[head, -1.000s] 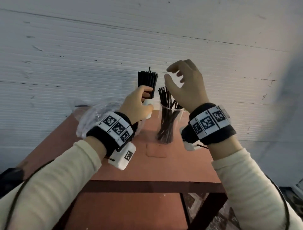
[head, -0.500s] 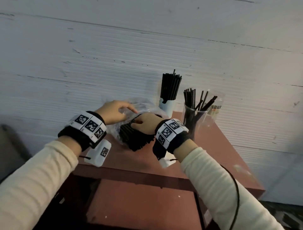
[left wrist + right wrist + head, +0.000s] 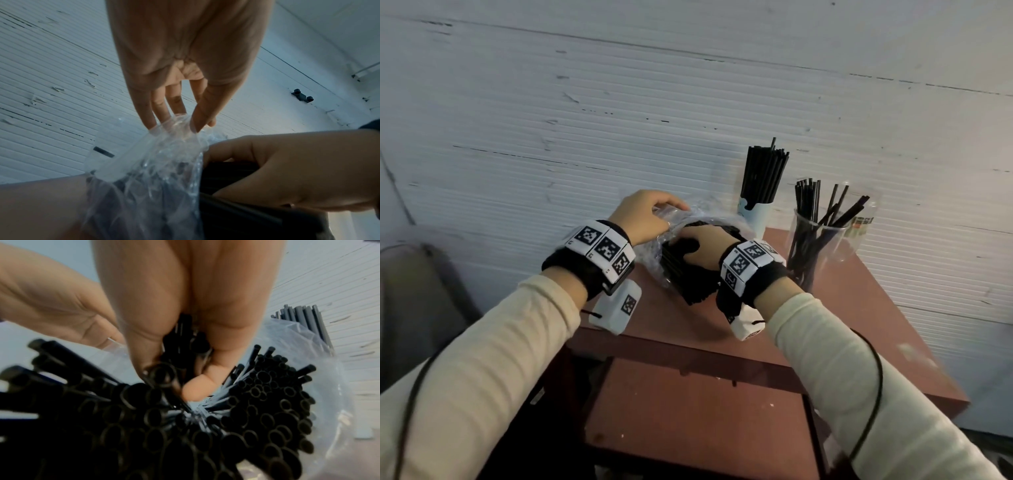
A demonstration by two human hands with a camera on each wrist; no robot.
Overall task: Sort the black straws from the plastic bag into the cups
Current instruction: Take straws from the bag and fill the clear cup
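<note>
The left hand (image 3: 643, 219) pinches the crumpled top edge of the clear plastic bag (image 3: 681, 219) between thumb and fingertips (image 3: 202, 120), holding the film up above the mouth of the bag. Just to its right, the right hand (image 3: 703, 246) reaches into that mouth and curls its fingers round a small bunch of thin black plastic straws (image 3: 185, 344); the right wrist view shows several of them clamped between thumb and fingers, their open round ends facing the camera. Below and around the right hand lies the rest of the black straw bundle (image 3: 688, 277), partly inside the bag and partly sticking out toward the person, resting on the reddish-brown table (image 3: 859, 325).

Beyond the right hand, close to the ribbed white wall (image 3: 551, 120), stands a white and pale blue paper cup (image 3: 756, 214) packed with upright black straws. To the right of the right hand stands a clear plastic cup (image 3: 815, 253) holding a looser set of black straws that lean in different directions. A second clear cup (image 3: 864, 219) with a printed label stands just behind it; its contents cannot be made out.

Both wrists wear black bands with black-and-white marker tiles.
</note>
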